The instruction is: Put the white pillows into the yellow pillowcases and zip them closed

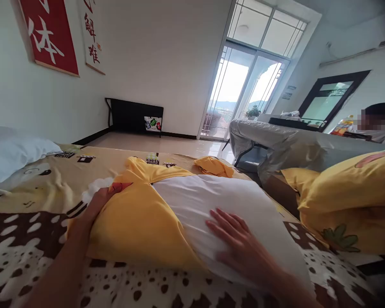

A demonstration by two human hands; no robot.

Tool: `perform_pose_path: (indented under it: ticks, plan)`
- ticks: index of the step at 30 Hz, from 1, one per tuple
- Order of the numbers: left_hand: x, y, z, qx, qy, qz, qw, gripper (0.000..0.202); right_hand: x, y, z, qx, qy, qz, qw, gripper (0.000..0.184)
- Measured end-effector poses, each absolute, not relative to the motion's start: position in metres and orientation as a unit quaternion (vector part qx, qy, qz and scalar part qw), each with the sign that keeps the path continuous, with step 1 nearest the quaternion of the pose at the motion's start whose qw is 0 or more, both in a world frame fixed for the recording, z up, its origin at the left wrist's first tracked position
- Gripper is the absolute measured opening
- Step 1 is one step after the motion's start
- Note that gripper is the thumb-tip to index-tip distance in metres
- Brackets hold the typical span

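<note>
A white pillow (192,194) lies on the patterned bed sheet (141,282), its left part inside a yellow pillowcase (137,226). On the left, my left hand (101,199) grips the pillowcase's far left part, fingers closed on the cloth by a reddish patch. My right hand (232,233) rests flat on the bare white part of the pillow, fingers stretched out. The pillowcase's edge runs slantwise across the pillow between my two hands. How far the pillow reaches inside the case is hidden.
Another yellow-covered pillow (349,192) sits at the right, and a white pillow (16,154) at the left. A small yellow cloth (213,166) lies near the far edge. Beyond stand a plastic-covered table (263,130) and a person (378,124).
</note>
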State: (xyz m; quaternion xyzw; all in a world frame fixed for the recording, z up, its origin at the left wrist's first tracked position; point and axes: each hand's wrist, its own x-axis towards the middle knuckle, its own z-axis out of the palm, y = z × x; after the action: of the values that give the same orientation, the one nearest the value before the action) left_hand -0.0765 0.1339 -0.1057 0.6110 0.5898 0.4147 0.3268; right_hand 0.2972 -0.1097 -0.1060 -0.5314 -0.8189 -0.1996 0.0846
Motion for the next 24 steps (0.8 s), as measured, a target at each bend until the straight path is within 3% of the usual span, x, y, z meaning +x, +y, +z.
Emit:
perform_pose_path:
  ticks: [3,5,7,8,10,12,16,22,24]
  plan:
    - [-0.073,0.133,-0.089,0.701,0.633,0.312,0.103,0.044,0.306,-0.143,-0.126,-0.546,-0.787,-0.286,0.038,0.077]
    - [-0.057,0.114,-0.072,0.725,0.592,0.352,-0.021,0.042,0.313,-0.151,-0.142,-0.544,-0.765,-0.345,0.029,0.074]
    - [-0.028,0.082,-0.059,0.783,0.447,0.423,-0.090,0.036,0.321,-0.150,-0.153,-0.522,-0.761,-0.383,0.031,0.070]
    - [-0.010,0.063,-0.055,0.827,0.346,0.433,-0.096,0.033,0.325,-0.147,-0.154,-0.509,-0.764,-0.395,0.035,0.069]
    - [0.025,0.029,-0.056,0.925,0.154,0.340,-0.074,0.035,0.329,-0.137,-0.150,-0.486,-0.773,-0.404,0.046,0.066]
    - [0.052,0.008,-0.065,0.959,0.085,0.266,-0.037,0.033,0.330,-0.127,-0.137,-0.470,-0.785,-0.400,0.049,0.063]
    - [0.073,0.005,-0.080,0.968,0.136,0.211,-0.002,0.032,0.321,-0.108,-0.106,-0.413,-0.816,-0.404,0.009,0.059]
    - [0.093,-0.016,-0.059,0.966,0.252,0.050,-0.042,0.060,0.304,-0.077,-0.068,-0.371,-0.864,-0.334,-0.065,0.035]
    - [0.106,-0.033,-0.054,0.965,0.259,-0.020,-0.021,0.051,0.298,-0.067,-0.055,-0.371,-0.865,-0.327,-0.086,0.031]
